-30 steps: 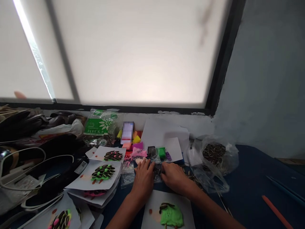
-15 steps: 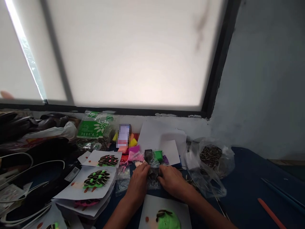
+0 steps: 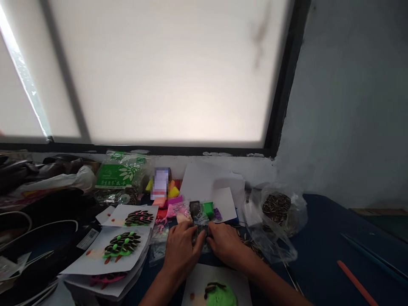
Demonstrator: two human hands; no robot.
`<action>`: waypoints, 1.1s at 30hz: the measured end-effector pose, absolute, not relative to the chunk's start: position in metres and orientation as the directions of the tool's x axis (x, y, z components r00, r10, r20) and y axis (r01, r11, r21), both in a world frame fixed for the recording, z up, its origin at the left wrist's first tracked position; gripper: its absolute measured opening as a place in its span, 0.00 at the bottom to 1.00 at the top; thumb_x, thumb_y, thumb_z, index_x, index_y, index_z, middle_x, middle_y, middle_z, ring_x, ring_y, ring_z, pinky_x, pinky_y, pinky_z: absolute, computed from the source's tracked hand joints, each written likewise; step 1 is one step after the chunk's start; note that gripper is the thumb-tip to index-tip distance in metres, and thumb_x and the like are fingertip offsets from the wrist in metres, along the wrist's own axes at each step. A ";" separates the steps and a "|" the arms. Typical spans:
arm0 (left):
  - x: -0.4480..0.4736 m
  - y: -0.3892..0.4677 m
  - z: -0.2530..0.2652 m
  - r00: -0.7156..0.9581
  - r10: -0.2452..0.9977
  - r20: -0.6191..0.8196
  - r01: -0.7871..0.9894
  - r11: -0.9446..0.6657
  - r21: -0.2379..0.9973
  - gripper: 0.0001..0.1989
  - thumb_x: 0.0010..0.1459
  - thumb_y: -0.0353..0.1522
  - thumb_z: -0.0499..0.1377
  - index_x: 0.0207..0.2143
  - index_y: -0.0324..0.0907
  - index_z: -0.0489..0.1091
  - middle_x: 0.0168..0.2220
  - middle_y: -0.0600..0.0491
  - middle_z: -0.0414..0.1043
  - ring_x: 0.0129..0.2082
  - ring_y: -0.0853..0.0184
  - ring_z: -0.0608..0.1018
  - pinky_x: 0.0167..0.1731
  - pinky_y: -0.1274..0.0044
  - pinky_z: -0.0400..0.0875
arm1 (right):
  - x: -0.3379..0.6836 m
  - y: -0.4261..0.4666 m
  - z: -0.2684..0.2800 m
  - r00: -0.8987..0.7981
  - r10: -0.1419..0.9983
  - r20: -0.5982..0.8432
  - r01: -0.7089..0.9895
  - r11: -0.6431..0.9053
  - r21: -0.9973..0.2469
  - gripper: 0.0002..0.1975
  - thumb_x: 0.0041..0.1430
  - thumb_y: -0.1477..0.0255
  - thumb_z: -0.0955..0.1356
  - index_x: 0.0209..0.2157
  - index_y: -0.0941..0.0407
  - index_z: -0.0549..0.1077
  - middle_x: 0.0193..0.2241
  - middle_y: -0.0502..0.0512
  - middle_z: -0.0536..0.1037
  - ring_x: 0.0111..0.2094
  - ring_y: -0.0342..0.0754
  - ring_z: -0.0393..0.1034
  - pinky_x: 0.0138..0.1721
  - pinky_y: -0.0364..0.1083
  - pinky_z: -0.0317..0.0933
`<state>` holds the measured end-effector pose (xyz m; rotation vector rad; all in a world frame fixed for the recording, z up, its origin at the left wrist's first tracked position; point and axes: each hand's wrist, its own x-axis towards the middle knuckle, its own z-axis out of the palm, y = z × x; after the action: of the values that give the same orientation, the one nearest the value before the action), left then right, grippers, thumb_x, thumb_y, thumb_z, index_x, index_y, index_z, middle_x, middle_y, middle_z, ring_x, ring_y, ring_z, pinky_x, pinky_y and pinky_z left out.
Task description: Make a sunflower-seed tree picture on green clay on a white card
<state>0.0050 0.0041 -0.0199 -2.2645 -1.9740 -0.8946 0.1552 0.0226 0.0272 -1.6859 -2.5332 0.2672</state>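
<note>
Both forearms are extended forward from the lower edge of the view and angled inward, so that the hands are brought close together over the blue table (image 3: 321, 255). The left hand (image 3: 182, 245) is held palm down, its fingers directed forward and slightly bent, its thumb spread away from them and pointed toward the right hand (image 3: 225, 240). The right hand is turned inward, its back uppermost, with the fingers curled under into a loose fist. A clear plastic wrapper (image 3: 201, 228) with dark contents is placed between the two hands, close against the fingers of each; whether it is gripped by either cannot be told, since the fingertips are partly hidden.

Just beyond the left fingers a peach lump (image 3: 183, 218) is seen, and ahead of the gap between the hands a black block (image 3: 195, 208) and a green block (image 3: 208, 210) are set side by side. Nearer the body, below the hands, a white card (image 3: 192, 278) is laid flat, bearing green clay (image 3: 222, 296) into which a few dark seeds (image 3: 215, 286) are set. Loose seeds (image 3: 250, 243) are scattered beside the right wrist.
</note>
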 end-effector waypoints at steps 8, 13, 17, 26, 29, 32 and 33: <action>-0.007 0.019 -0.031 -0.087 0.916 0.391 0.967 -0.016 0.253 0.20 0.60 0.25 0.54 0.54 0.33 0.70 0.58 0.32 0.68 0.55 0.47 0.74 0.54 0.58 0.65 | 0.154 0.022 0.025 -0.380 0.925 -0.007 0.907 0.371 -0.200 0.09 0.60 0.74 0.67 0.42 0.59 0.75 0.37 0.64 0.81 0.41 0.60 0.77 0.36 0.47 0.60; -0.001 0.020 -0.030 0.038 0.884 0.466 0.978 -0.129 0.164 0.27 0.56 0.18 0.51 0.57 0.37 0.69 0.66 0.38 0.58 0.66 0.47 0.60 0.62 0.55 0.54 | 0.157 0.028 0.027 -0.389 0.919 0.064 0.889 0.393 -0.235 0.08 0.62 0.74 0.65 0.39 0.57 0.76 0.36 0.58 0.81 0.38 0.54 0.76 0.35 0.45 0.60; 0.010 0.021 -0.034 0.339 0.865 0.371 0.901 -0.412 0.136 0.22 0.61 0.27 0.54 0.58 0.46 0.69 0.64 0.45 0.64 0.64 0.50 0.64 0.61 0.54 0.58 | 0.164 0.037 0.027 -0.345 0.922 0.173 0.893 0.380 -0.241 0.14 0.66 0.77 0.60 0.43 0.58 0.76 0.43 0.61 0.77 0.45 0.51 0.72 0.44 0.44 0.60; -0.002 0.024 -0.044 0.242 0.913 0.329 0.929 -0.316 0.193 0.20 0.64 0.27 0.51 0.57 0.42 0.70 0.61 0.41 0.67 0.62 0.48 0.68 0.60 0.50 0.57 | 0.167 0.040 0.020 -0.398 0.900 0.179 0.873 0.432 -0.227 0.16 0.64 0.78 0.63 0.49 0.57 0.76 0.49 0.60 0.75 0.51 0.53 0.66 0.54 0.47 0.56; -0.003 0.026 -0.047 0.209 0.913 0.351 0.927 -0.300 0.225 0.21 0.63 0.26 0.51 0.57 0.44 0.70 0.62 0.42 0.66 0.63 0.50 0.66 0.61 0.51 0.55 | 0.165 0.037 0.023 -0.419 0.896 0.147 0.868 0.443 -0.225 0.13 0.63 0.76 0.65 0.47 0.58 0.77 0.47 0.60 0.76 0.51 0.54 0.67 0.53 0.46 0.56; -0.002 0.026 -0.049 0.186 0.904 0.384 0.919 -0.299 0.258 0.21 0.62 0.26 0.52 0.56 0.44 0.69 0.61 0.43 0.68 0.63 0.52 0.67 0.62 0.53 0.55 | 0.164 0.034 0.027 -0.433 0.894 0.113 0.866 0.448 -0.223 0.11 0.62 0.75 0.66 0.44 0.58 0.78 0.45 0.59 0.78 0.49 0.53 0.69 0.51 0.45 0.57; -0.002 0.026 -0.050 0.184 0.900 0.395 0.914 -0.305 0.269 0.21 0.62 0.26 0.52 0.56 0.43 0.70 0.60 0.43 0.69 0.62 0.53 0.68 0.62 0.54 0.56 | 0.163 0.034 0.027 -0.436 0.894 0.104 0.866 0.448 -0.223 0.11 0.62 0.75 0.66 0.44 0.58 0.78 0.44 0.59 0.79 0.49 0.52 0.70 0.50 0.44 0.58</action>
<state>-0.0022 0.0255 -0.0496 -2.3956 -1.8356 -0.7673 0.1633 0.0342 0.0274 -1.5369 -2.4913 0.2009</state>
